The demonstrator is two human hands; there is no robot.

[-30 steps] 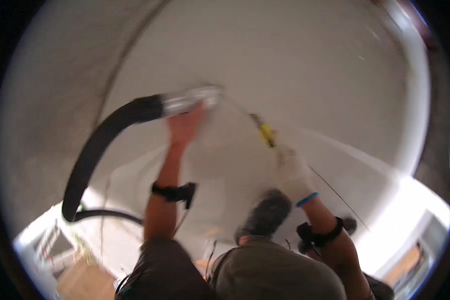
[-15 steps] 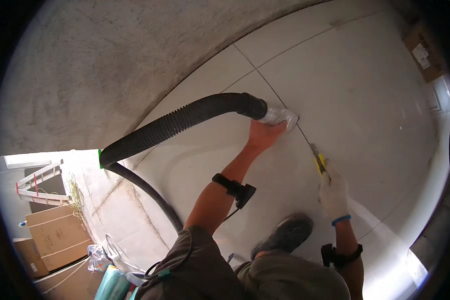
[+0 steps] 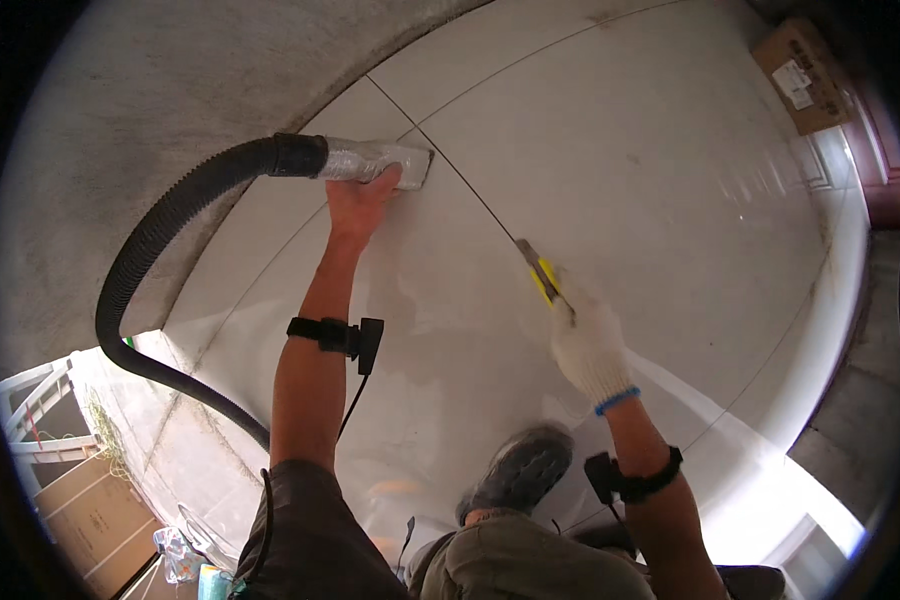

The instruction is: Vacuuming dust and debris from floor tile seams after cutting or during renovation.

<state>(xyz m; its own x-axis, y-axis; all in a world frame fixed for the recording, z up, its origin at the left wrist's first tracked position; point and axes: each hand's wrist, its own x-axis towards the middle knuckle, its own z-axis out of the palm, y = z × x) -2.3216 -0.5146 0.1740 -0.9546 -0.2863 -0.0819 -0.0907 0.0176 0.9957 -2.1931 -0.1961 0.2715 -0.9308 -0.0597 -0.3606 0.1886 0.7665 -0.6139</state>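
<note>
My left hand (image 3: 358, 208), bare, is closed around a vacuum nozzle (image 3: 370, 160) wrapped in clear plastic. The nozzle's mouth rests beside a dark joint (image 3: 467, 186) between pale floor tiles, close to where two joints cross. A black ribbed hose (image 3: 135, 260) runs from it, curving left and back towards my left arm. In a white knit glove with a blue cuff, my right hand (image 3: 592, 350) grips a yellow utility knife (image 3: 541, 275). The knife's grey tip meets the same joint, nearer to me than the nozzle. Part of its handle is hidden by my gloved fingers.
A rough grey wall (image 3: 170, 110) borders the tiles at far left. My dark shoe (image 3: 522, 470) stands between my arms. Cardboard boxes (image 3: 100, 515) and a ladder (image 3: 40, 400) are at lower left. Another carton (image 3: 802, 78) sits at far right.
The view has shifted. My left hand and the nozzle have moved away along the joint towards the crossing, widening the gap to the knife. The knife has moved slightly the same way.
</note>
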